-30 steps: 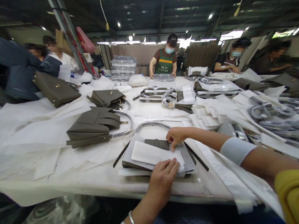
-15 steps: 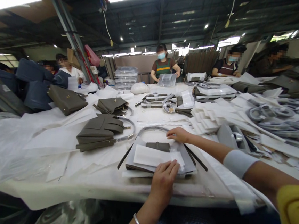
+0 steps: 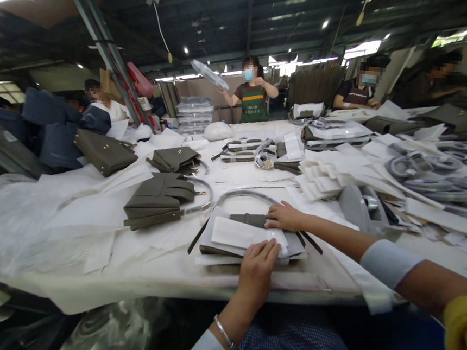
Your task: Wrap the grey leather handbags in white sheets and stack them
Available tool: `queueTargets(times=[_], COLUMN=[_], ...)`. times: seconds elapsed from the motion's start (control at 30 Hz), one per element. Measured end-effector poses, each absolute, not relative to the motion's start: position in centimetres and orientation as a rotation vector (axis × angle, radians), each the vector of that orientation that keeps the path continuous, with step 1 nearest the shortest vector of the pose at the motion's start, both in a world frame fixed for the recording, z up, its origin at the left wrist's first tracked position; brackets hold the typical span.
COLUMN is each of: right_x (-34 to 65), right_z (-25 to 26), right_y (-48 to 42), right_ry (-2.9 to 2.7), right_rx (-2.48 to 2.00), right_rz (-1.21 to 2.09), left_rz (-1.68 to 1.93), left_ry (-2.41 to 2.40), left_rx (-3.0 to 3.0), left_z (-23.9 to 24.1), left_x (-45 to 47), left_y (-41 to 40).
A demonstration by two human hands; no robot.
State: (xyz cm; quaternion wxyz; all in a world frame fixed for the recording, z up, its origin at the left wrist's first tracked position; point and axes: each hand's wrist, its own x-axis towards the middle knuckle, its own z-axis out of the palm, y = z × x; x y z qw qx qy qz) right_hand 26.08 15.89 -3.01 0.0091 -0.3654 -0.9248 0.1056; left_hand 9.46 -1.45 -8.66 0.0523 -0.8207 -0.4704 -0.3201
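Observation:
An olive-grey handbag [image 3: 210, 251] lies flat at the table's front edge, mostly covered by pale wrapping. Its handle [image 3: 243, 194], sleeved in clear plastic, arches away behind it. A folded white paper packet [image 3: 236, 233] rests on top. My left hand [image 3: 257, 267] lies over the packet's near right part, fingers stretched out and flat. Beside the bag's dark flap [image 3: 249, 219], my right hand [image 3: 285, 216] touches its right end with fingers extended and thumb raised. Neither hand is closed around anything.
More olive-grey handbags, one of them nearby [image 3: 160, 201], lie to the left. White tissue sheets [image 3: 76, 194] spread over the left side. Wrapped handles [image 3: 448, 199] and a grey holder [image 3: 357, 210] are on the right. A co-worker [image 3: 253, 95] stands across the table.
My right hand has moved from the handle's right end down to the flap. My left hand stays on the packet. Across the table, the co-worker has raised a clear plastic package leftward.

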Motion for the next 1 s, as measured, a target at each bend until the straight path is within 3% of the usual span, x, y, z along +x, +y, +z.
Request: queueTargets(times=[0.17,0.33,0.57,0.73,0.87,1.0], right_x=[27.0,28.9,30.8,32.7,31.7,29.7], right_z=[-3.1,-5.6,-6.1,-5.1,-6.0,-7.8], right_y=[12.2,4.8,4.5,4.3,0.6,-1.6], right_ry=[-2.682,-2.593,-2.679,-2.554,-2.286,-1.981], right_rx=[-1.244,-0.968,-0.901,-1.027,-1.163,-1.385], right_rz=[0.289,0.132,-0.167,-0.168,0.082,0.732], left_rz=[-0.955,-0.935,-0.423,-0.267,-0.377,-0.524], left_ry=[-1.417,-1.399,-1.222,-1.274,-1.299,-1.288], left_rx=[-2.546,-2.657,-2.606,-2.534,-2.529,-2.517], left_z=[-8.2,-6.3,-1.7,-2.2,-5.2,-7.4], left_x=[9.2,8.2,4.0,2.0,1.4,1.0], left_y=[-1.4,-1.3,-1.3,-1.3,-1.1,-0.9])
